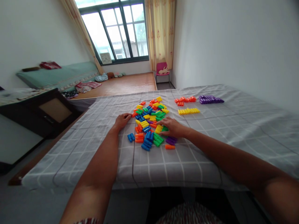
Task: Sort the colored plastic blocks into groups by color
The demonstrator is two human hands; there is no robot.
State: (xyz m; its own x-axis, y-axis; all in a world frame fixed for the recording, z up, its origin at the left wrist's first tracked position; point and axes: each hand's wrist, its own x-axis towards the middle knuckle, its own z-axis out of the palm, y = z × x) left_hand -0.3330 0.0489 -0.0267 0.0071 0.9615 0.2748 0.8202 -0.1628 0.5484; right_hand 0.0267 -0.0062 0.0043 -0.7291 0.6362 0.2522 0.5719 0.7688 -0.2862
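A loose heap of small plastic building blocks, ribbed like joined tubes, lies on the grey checked cloth in blue, green, yellow, orange and purple. At the heap's left edge is my left hand, its fingers curled together. Their tips meet an orange block; what is between them is hidden. Over the right side of the heap my right hand reaches with fingers apart, close to a yellow block and a partly covered green block. Purple blocks and a single orange block lie below that hand.
Sorted groups lie further right: orange blocks, a yellow row and purple blocks. The checked cloth drapes over the near edge. Beyond are a wooden platform, a pink chair and a dark cabinet at left.
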